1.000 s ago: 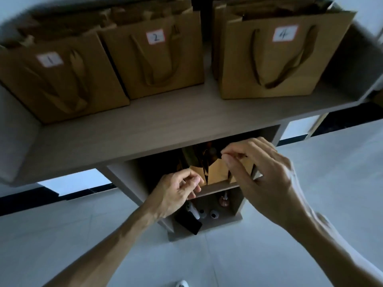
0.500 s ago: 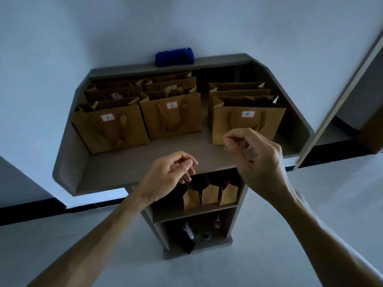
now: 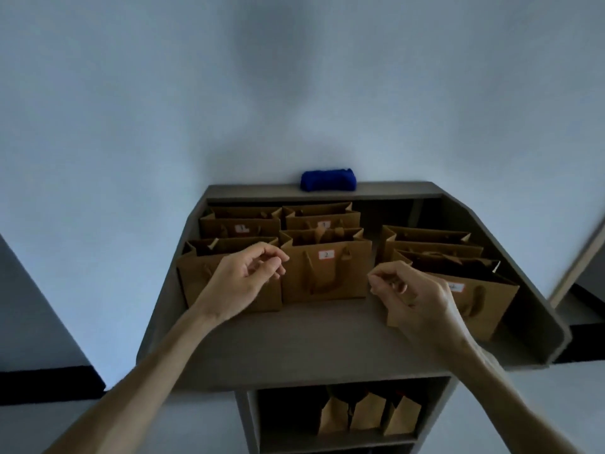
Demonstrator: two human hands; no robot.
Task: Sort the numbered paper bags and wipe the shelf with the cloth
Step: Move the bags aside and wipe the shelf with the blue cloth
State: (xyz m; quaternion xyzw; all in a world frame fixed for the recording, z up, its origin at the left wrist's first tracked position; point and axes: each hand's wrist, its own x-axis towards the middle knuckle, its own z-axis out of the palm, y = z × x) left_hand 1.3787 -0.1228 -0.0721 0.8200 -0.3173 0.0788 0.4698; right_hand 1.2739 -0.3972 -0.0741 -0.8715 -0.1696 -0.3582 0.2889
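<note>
Numbered paper bags (image 3: 325, 273) just beyond loosely curled, unladen left hand (image 3: 244, 281) and right hand (image 3: 415, 294).

Bags (image 3: 325, 273) in rows on shelf (image 3: 294, 339), cloth (image 3: 328, 180) behind on top.

Label "2" on front middle bag (image 3: 325, 273); others unreadable.

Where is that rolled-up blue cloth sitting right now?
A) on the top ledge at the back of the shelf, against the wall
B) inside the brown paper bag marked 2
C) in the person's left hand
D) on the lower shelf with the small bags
A: the rolled-up blue cloth lies on the grey wooden shelf's top back ledge, behind the rows of brown paper bags, and neither hand touches it.
</note>
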